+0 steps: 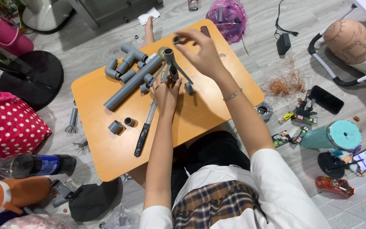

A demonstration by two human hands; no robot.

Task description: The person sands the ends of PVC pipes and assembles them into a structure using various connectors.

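Grey plank flooring strewn with bottles, a red polka-dot bag [9, 123] and a tangle of copper wire [284, 85] surrounds a low orange table [106, 152], seen from the head camera. On it lie a long grey pipe [132, 83] with elbow joints [119, 68], two short grey couplings [121, 125] and a dark-handled saw [145, 129]. The left hand [166, 91] is closed around the stem of an upright grey pipe assembly [171, 68] at the table's middle, while the right hand [202, 48] pinches a small grey ring fitting [177, 40] between fingertips just above its top
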